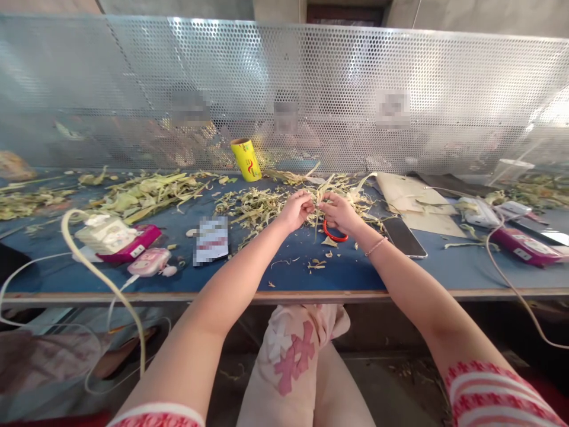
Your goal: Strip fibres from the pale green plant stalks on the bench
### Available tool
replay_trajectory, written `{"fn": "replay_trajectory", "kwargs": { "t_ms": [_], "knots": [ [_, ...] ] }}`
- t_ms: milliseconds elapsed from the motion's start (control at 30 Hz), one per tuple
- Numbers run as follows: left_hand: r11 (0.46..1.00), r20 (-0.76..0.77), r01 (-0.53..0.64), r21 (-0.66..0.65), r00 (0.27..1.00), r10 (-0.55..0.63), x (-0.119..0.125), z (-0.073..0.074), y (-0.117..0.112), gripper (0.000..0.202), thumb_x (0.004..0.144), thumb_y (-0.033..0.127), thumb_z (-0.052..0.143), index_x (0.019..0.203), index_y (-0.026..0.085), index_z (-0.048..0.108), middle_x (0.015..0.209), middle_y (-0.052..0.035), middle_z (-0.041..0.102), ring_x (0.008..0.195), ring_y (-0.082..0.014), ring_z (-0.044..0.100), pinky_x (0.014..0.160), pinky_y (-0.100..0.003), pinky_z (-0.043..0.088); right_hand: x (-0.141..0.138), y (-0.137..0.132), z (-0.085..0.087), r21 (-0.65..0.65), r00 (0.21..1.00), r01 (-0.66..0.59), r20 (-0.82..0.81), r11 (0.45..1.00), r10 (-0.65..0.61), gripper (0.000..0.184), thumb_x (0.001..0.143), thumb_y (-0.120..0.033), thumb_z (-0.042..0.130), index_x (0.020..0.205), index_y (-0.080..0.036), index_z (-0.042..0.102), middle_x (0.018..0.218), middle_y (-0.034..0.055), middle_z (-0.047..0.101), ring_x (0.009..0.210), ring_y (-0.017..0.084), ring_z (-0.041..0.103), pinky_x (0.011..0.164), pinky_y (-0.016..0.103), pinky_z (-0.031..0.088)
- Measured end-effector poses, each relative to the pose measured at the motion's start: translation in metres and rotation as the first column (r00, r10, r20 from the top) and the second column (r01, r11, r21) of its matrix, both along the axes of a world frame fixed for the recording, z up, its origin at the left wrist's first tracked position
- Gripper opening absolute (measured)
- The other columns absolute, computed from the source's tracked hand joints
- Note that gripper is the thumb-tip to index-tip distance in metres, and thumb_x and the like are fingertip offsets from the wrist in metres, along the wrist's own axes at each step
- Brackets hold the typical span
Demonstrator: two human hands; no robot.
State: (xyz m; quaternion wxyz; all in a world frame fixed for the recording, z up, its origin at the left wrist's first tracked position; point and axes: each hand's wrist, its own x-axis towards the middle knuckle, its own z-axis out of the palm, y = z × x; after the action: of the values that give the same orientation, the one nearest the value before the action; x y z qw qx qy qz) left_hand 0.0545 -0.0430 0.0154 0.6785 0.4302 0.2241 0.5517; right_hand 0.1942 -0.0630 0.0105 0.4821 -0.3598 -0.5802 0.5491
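Note:
My left hand (297, 212) is closed, fingers pinched together, above the blue tabletop. Beside it my right hand (338, 213) is closed too, and the fingertips of both almost meet. Between them is a thin, pale yellow-green dried plant strip (316, 201), gripped by both hands; its exact shape is hard to make out. A red loop handle (336, 238), like that of scissors, shows just below my right hand; I cannot tell whether the hand holds it. Behind the hands spreads a pile of dried plant strips (255, 204), with small scraps (316, 264) in front.
A perforated metal screen (284, 77) closes off the back. A yellow tube (246, 160) stands before it. Phones lie at left (210, 240) and right (403, 237). Corded magenta devices (133, 243) sit leftward, another plant heap (151, 193) behind them. Brown paper (413, 198) lies at right.

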Motion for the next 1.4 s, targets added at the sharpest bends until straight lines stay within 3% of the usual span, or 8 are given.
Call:
{"fn": "replay_trajectory", "kwargs": {
  "t_ms": [167,267,433,600,800,1067,1200,1400],
  "knots": [
    [1.000,-0.027,0.012,-0.007,1.000,-0.012,-0.001,0.000,-0.001,0.033,0.087,0.004,0.044,0.057,0.016,0.037,0.045,0.0065,0.032,0.042,-0.0042,0.035,0.047,-0.017,0.030,0.003,0.000,0.000,0.005,0.995,-0.056,0.087,0.998,0.055,0.048,0.063,-0.046,0.079,0.083,-0.022,0.043,0.042,-0.0161,0.028,0.034,0.001,0.019,0.032,0.015,0.016],
    [1.000,-0.039,0.024,0.005,0.999,-0.024,-0.001,-0.001,-0.002,0.030,0.087,0.007,0.048,0.060,0.015,0.041,0.046,0.0060,0.038,0.043,-0.0040,0.039,0.049,-0.016,0.033,0.006,0.002,-0.003,0.065,0.991,-0.029,0.133,0.997,0.020,0.044,0.066,-0.048,0.077,0.076,-0.021,0.044,0.040,-0.0146,0.029,0.033,0.001,0.022,0.032,0.016,0.018],
    [0.999,-0.048,-0.038,-0.005,0.998,0.038,0.002,-0.003,-0.002,0.016,0.080,-0.002,0.054,0.077,0.014,0.051,0.061,0.0011,0.063,0.055,-0.0055,0.059,0.061,-0.018,0.046,0.011,0.007,-0.005,0.063,0.999,0.038,0.022,0.997,-0.039,0.041,0.070,-0.047,0.073,0.070,-0.021,0.040,0.040,-0.0143,0.027,0.033,0.001,0.022,0.032,0.016,0.017],
    [0.988,0.001,-0.131,-0.082,0.991,0.131,0.005,-0.007,0.000,0.020,0.075,-0.001,0.064,0.085,0.015,0.054,0.074,-0.0016,0.071,0.063,-0.0067,0.065,0.063,-0.019,0.049,0.011,0.007,-0.004,0.030,0.996,0.053,-0.070,0.998,-0.051,0.044,0.068,-0.046,0.075,0.072,-0.022,0.039,0.043,-0.0151,0.027,0.033,0.001,0.019,0.032,0.015,0.014],
    [0.992,-0.007,-0.106,-0.066,0.994,0.106,0.007,-0.010,-0.002,0.006,0.075,0.014,0.071,0.077,0.013,0.066,0.067,0.0015,0.067,0.054,-0.0022,0.058,0.054,-0.014,0.045,0.009,0.005,-0.005,0.041,0.998,0.052,-0.042,0.998,-0.050,0.042,0.071,-0.049,0.073,0.074,-0.022,0.040,0.042,-0.0147,0.027,0.033,0.002,0.021,0.032,0.016,0.017],
    [0.999,0.005,-0.006,0.052,1.000,0.006,0.005,-0.009,-0.002,0.020,0.079,0.023,0.069,0.066,0.013,0.059,0.052,0.0056,0.049,0.043,-0.0010,0.043,0.046,-0.014,0.036,0.006,0.006,-0.008,0.044,0.985,-0.012,0.173,0.999,0.004,0.043,0.074,-0.058,0.066,0.071,-0.020,0.045,0.039,-0.0135,0.024,0.032,0.002,0.019,0.030,0.017,0.018],
    [0.995,-0.023,-0.071,0.075,0.997,0.073,0.002,-0.006,0.001,0.021,0.084,0.021,0.063,0.065,0.013,0.057,0.051,0.0060,0.044,0.041,-0.0010,0.037,0.044,-0.014,0.030,0.004,0.003,-0.006,0.024,0.979,-0.106,0.179,0.994,0.100,0.041,0.068,-0.050,0.074,0.077,-0.021,0.048,0.042,-0.0145,0.024,0.032,0.002,0.018,0.030,0.016,0.016],
    [0.976,-0.088,-0.215,0.046,0.972,0.218,0.002,0.002,0.000,0.025,0.087,0.020,0.059,0.063,0.015,0.052,0.050,0.0061,0.041,0.040,-0.0019,0.032,0.043,-0.018,0.025,0.002,0.000,-0.004,0.082,0.970,-0.164,0.194,0.983,0.145,0.034,0.073,-0.046,0.069,0.079,-0.022,0.047,0.043,-0.0137,0.025,0.034,0.003,0.019,0.032,0.016,0.020]
  ]
}}
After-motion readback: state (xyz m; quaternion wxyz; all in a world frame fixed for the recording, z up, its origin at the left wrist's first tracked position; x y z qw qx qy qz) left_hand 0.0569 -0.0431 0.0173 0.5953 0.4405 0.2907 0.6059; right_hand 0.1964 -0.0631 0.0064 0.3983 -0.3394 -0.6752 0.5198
